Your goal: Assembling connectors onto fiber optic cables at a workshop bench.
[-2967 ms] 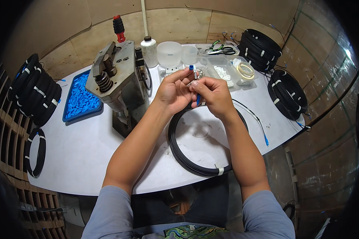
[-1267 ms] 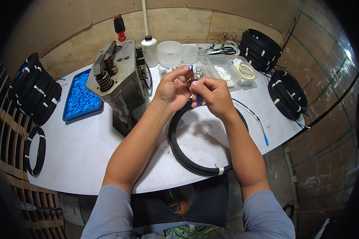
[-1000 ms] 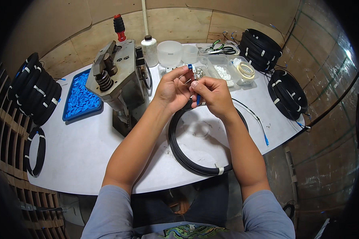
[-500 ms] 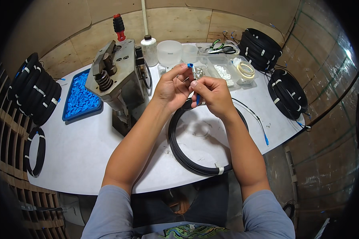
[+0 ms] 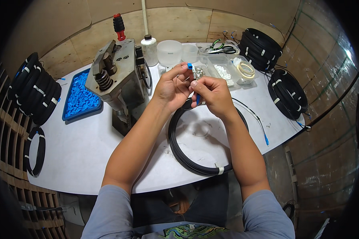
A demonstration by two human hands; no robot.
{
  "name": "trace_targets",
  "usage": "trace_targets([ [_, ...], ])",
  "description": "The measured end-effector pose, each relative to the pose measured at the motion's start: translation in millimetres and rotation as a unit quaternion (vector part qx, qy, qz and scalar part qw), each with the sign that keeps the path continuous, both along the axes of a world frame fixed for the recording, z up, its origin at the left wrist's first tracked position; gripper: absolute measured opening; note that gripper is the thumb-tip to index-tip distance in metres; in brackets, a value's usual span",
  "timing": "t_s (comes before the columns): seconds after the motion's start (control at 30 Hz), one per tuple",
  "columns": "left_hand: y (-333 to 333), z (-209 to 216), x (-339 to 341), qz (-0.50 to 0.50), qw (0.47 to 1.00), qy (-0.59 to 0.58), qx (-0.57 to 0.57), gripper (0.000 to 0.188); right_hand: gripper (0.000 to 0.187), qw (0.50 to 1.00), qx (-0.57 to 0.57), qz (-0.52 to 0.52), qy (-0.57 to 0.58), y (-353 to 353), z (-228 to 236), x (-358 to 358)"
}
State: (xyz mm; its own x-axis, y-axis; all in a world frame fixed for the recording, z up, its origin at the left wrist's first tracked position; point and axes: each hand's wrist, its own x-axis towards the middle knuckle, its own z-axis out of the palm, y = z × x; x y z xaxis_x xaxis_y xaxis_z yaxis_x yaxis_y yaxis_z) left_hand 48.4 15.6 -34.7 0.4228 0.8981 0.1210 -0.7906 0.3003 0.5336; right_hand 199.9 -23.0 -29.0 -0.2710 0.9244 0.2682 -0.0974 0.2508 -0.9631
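Observation:
Between thumb and finger, my left hand pinches a small blue connector housing above the table. My right hand sits close beside it, thumb and forefinger pressed together on the cable's end, which is mostly covered by the fingers. A blue sleeve shows just below the right fingers. Under both hands lies a black cable coil, bound with a white tie. Its other end, tipped with a blue connector, rests on the table to the right.
A metal press stands left of my arms, beside a tray of blue housings. Cable coils are stacked far left, others at right. Behind my hands are a white bottle, round tubs and a clear parts box.
Hardly anything differs. The blue housing in my left fingers has tilted slightly; both arms stay in place.

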Motion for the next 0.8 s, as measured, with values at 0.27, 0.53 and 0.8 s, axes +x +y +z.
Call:
trace_targets([
  [0.27,0.1,-1.2,-0.1,-0.021,1.000,-0.005,0.015,0.016,0.021,1.000,0.002,0.004,0.006,0.4,0.2,0.4],
  [0.53,0.9,-2.7,0.6,-0.015,1.000,-0.003,-0.005,0.016,0.021,1.000,0.001,0.004,0.004,0.1,0.2,0.3],
  [0.8,-3.5,2.8,2.1,-0.001,1.000,-0.004,-0.012,0.016,0.022,1.000,-0.002,0.004,0.000,-0.1,1.0,0.3],
])
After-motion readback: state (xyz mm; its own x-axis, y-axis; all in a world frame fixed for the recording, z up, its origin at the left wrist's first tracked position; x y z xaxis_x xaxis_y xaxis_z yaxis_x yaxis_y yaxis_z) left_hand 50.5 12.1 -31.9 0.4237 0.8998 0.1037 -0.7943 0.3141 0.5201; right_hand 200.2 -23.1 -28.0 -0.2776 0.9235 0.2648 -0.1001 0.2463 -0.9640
